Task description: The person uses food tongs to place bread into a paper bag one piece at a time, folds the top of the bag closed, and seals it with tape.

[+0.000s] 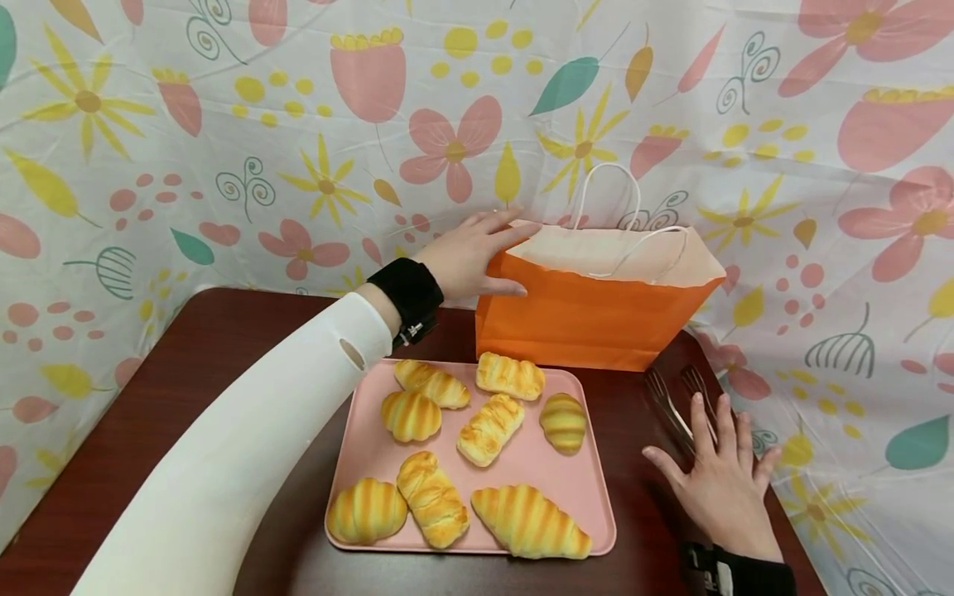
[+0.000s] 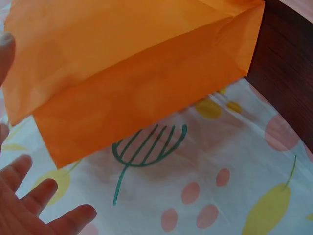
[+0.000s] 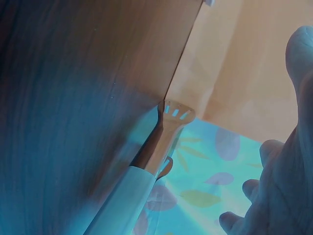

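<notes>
In the head view, a creased white cloth (image 1: 462, 79) printed with flowers and leaves rises from nine o'clock through twelve to three. On it, a rounded pink printed flower (image 1: 455, 151) sits at twelve, a spiky yellow printed flower (image 1: 88, 102) at ten, a pointed teal printed leaf (image 1: 566, 85) at one. A dark reddish-brown tabletop (image 1: 216, 348) spreads toward six, its rounded corner at nine.

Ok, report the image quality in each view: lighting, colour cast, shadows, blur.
Head view: bright and mostly crisp, with a sheen on the dark reddish-brown table below the pink rectangular tray; left wrist view: softer, with the lower side of the orange paper bag in shade; right wrist view: a strong blue-cyan cast, tinting the white floral cloth and leaving the bag pale tan.
</notes>
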{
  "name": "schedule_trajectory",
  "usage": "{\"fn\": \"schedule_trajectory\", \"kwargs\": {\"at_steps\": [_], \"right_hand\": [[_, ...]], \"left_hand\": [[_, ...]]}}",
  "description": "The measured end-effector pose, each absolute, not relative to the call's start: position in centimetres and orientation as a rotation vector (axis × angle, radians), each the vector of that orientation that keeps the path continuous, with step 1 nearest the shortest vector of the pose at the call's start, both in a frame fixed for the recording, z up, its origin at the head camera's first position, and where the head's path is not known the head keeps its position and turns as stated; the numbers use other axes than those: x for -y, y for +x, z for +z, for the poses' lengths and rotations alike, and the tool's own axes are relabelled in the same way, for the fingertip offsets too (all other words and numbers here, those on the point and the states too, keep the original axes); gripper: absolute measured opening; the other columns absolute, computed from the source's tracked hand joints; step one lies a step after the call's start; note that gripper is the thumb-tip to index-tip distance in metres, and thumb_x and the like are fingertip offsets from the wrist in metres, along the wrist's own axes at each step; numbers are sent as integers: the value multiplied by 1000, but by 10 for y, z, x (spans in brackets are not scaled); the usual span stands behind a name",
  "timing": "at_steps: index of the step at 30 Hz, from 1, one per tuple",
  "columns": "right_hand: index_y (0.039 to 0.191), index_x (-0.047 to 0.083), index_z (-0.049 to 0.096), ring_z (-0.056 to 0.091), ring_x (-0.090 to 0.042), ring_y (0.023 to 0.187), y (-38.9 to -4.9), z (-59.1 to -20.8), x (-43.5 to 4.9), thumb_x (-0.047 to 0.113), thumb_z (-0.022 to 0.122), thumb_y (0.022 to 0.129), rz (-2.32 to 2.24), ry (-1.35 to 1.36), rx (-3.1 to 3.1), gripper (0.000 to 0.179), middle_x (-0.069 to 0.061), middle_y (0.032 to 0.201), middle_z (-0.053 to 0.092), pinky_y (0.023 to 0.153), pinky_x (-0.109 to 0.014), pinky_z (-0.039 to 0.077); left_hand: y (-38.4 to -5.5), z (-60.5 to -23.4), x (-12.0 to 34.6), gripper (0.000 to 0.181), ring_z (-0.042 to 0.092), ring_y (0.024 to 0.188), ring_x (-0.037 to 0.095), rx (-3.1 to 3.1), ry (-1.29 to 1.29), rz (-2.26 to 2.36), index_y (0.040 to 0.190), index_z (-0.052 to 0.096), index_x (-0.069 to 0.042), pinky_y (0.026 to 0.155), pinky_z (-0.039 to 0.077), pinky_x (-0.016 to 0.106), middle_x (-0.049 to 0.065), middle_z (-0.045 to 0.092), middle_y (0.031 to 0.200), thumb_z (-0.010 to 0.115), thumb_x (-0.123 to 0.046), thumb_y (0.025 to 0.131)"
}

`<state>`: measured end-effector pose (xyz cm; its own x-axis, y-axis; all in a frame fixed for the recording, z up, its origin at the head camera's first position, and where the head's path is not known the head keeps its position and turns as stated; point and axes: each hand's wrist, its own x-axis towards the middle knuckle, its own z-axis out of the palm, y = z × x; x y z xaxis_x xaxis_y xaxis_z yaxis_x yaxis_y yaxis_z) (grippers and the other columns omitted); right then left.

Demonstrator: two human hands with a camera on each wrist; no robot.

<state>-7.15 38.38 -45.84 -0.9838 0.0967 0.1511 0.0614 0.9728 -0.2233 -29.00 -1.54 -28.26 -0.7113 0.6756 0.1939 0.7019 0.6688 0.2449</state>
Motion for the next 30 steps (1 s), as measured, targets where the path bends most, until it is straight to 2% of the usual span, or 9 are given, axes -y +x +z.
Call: {"fn": "schedule_trajectory", "kwargs": {"at_steps": [3,5,10,13,16,25,30], "right_hand": [[165,25,-7,-21,-45,154,-71,-459,-384,65,54,95,335,-122,2958,101,-7,169,-24,103,-77,-29],[165,26,-7,-22,-44,154,-71,-459,-384,64,54,95,344,-120,2956,101,-8,169,-23,104,-78,-28],[164,27,-7,-21,-44,155,-71,-456,-384,62,55,96,354,-106,2936,99,-9,170,-20,105,-79,-26],[165,27,-6,-19,-45,155,-71,-455,-384,62,56,96,353,-100,2929,99,-10,171,-19,105,-78,-27],[165,26,-5,-19,-45,155,-71,-455,-384,62,56,96,356,-101,2928,99,-9,171,-19,104,-78,-27],[165,27,-4,-18,-46,155,-71,-455,-383,61,57,96,372,-88,2918,98,-8,171,-19,104,-79,-26],[165,27,-5,-21,-44,155,-71,-454,-383,61,57,95,380,-83,2921,99,-7,171,-20,104,-79,-27]], "left_hand": [[-293,-283,8,80,15,158,32,2823,-1167,-422,158,37,-31,128,23,47,3,21,171,67,-60,89],[-294,-283,6,73,18,157,31,2820,-1151,-399,152,48,-29,126,28,47,4,30,167,69,-57,89],[-297,-282,10,50,27,150,29,2783,-1103,-402,125,67,-24,120,38,41,5,46,146,74,-54,86],[-297,-282,17,43,29,147,29,2774,-1083,-436,113,69,-20,120,36,37,5,47,136,75,-52,86],[-296,-282,27,41,32,144,28,2773,-1054,-461,108,68,-18,116,39,37,6,47,134,75,-52,86],[-289,-286,89,42,36,134,30,2795,-953,-506,106,68,-15,106,44,43,9,47,131,76,-51,86],[-286,-294,137,42,41,121,30,2758,-870,-503,103,69,-14,96,46,43,9,47,126,78,-51,84]]}}
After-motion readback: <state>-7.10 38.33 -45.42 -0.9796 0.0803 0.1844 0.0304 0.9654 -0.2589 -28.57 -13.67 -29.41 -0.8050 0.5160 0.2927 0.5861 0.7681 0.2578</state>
